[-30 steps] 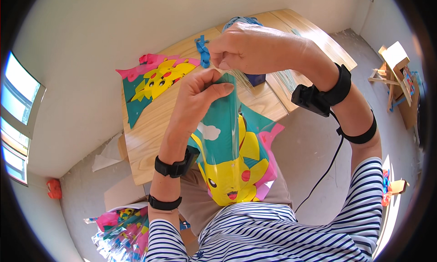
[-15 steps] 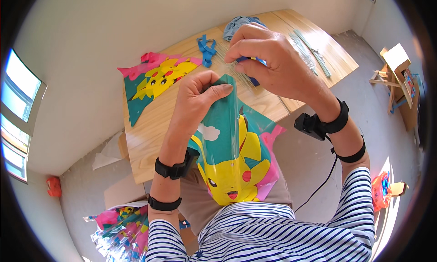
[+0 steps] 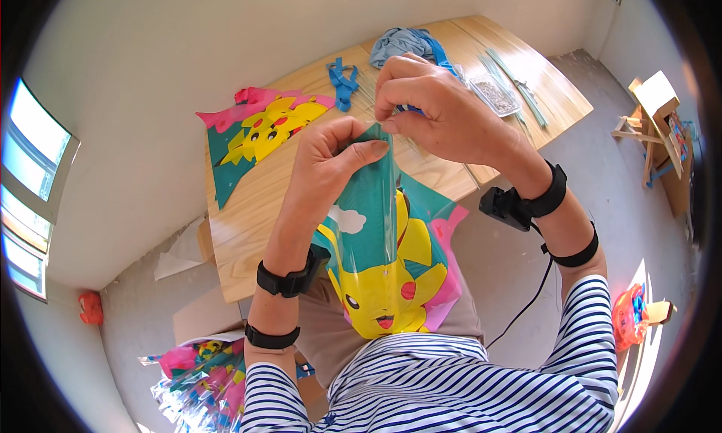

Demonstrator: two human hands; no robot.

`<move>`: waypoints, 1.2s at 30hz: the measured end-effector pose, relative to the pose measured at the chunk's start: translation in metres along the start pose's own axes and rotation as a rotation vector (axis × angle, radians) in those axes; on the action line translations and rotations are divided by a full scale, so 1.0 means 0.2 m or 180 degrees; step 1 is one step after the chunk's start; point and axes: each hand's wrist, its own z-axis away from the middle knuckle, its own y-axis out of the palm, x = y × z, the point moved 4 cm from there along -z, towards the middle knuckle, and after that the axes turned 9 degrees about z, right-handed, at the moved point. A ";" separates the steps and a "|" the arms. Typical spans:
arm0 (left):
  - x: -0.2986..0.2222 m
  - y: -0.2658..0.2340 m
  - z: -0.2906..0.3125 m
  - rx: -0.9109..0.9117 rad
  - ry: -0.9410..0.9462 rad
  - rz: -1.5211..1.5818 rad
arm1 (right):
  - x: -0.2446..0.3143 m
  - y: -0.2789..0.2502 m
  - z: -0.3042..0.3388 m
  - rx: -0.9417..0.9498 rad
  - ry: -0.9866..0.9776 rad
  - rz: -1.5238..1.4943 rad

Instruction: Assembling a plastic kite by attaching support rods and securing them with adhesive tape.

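Observation:
A thin plastic kite sail [image 3: 357,241], green with a yellow cartoon figure, a white cloud and pink edges, hangs over my lap. My left hand [image 3: 331,158] pinches its narrow top end between thumb and fingers. Just above that tip, my right hand [image 3: 429,102] is closed, thumb against fingertip, close to the sail's edge. Whatever it pinches is too small to make out. A second kite sail [image 3: 263,136] with the same print lies on the wooden table [image 3: 241,230] at the left.
Blue ribbon [image 3: 343,83], a grey-blue cloth bundle [image 3: 398,46], a clear box of small parts [image 3: 495,95] and thin pale rods [image 3: 519,87] lie on the table. Finished-looking printed plastic [image 3: 199,380] is heaped at lower left. A wooden stand [image 3: 654,125] is at right.
My right hand has come down and slightly left to the sail's top end, uncovering the clear box behind it. My left hand keeps its pinch on the sail.

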 end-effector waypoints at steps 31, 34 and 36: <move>-0.07 -0.05 0.00 -0.0363 0.0449 -0.0132 | 0.00 0.09 -0.02 0.0574 0.0754 -0.1025; -0.09 -0.05 0.00 -0.0246 0.0579 -0.0072 | 0.00 0.11 -0.01 0.0463 0.0696 -0.0958; -0.09 -0.07 0.00 -0.0198 0.0569 -0.0088 | -0.01 0.14 -0.01 0.0583 0.0937 -0.1213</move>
